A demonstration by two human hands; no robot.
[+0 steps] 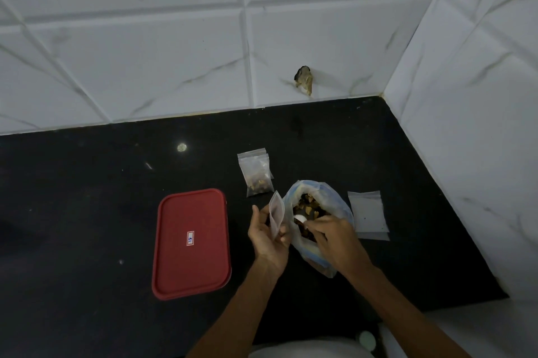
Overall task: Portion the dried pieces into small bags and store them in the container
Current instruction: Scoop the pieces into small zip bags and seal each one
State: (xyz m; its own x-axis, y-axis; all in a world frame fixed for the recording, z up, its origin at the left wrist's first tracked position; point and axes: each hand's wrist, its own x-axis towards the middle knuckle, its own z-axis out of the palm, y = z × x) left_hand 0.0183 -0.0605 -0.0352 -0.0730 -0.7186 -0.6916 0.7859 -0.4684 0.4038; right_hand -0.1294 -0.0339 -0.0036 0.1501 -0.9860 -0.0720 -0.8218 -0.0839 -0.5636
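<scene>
The red-lidded container (190, 244) is lying well to the left of the left hand (269, 241), which is pinching an empty small bag (276, 213) upright. Beyond that grip, filled small bags (256, 175) are lying on the black counter (87, 212). Just to its right, the large bag (334, 200) of dried pieces (308, 206) is gaping. The right hand (334, 238) is reaching inside it, fingers curled round a white object (300, 218), possibly a scoop. Spare empty bags (368, 212) are lying to the right of that hand.
</scene>
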